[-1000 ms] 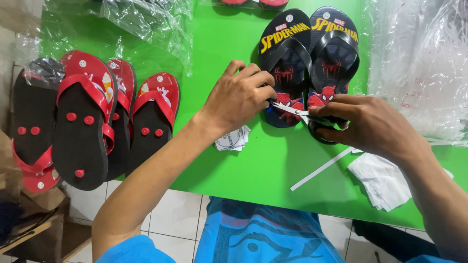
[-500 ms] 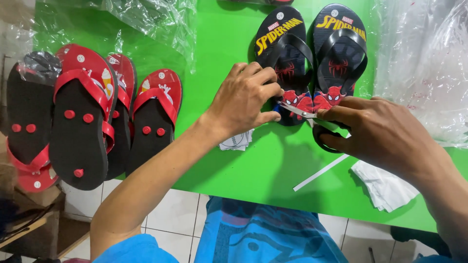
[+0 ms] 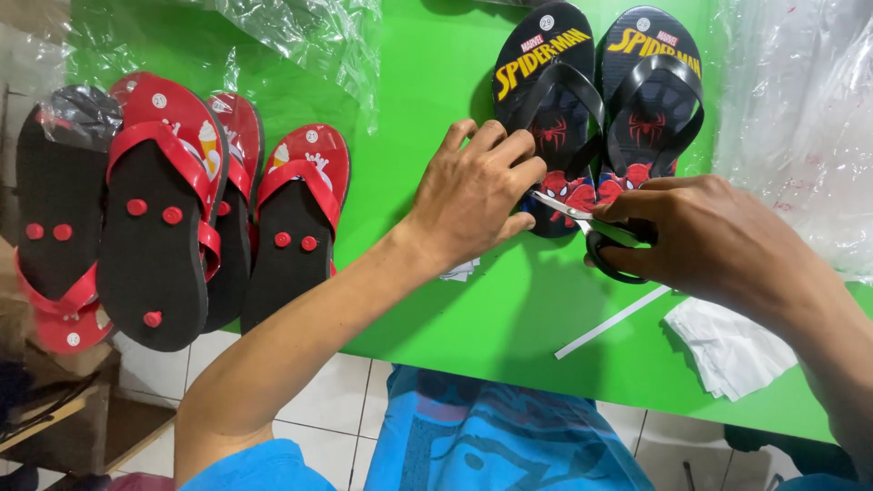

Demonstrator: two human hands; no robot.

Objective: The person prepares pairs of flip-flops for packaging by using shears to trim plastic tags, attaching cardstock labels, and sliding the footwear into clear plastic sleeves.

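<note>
A pair of black flip-flops [image 3: 596, 100] with a red and blue cartoon print lies side by side on the green table [image 3: 427, 91]. My left hand [image 3: 477, 191] rests on the heel of the left flip-flop, fingers pressed down. My right hand [image 3: 700, 232] grips black-handled scissors [image 3: 591, 223], whose blades point left toward the heels between the two soles. What the blades touch is hidden by my fingers.
Several red and black flip-flops [image 3: 173, 209] lie stacked at the table's left edge. Clear plastic bags [image 3: 800, 109] pile up at the right and along the back. A white paper strip [image 3: 611, 322], crumpled white paper [image 3: 727, 345] and a small scrap [image 3: 459, 270] lie near the front edge.
The view has shifted slightly; both hands stay at the flip-flop heels, with the scissors still between them.
</note>
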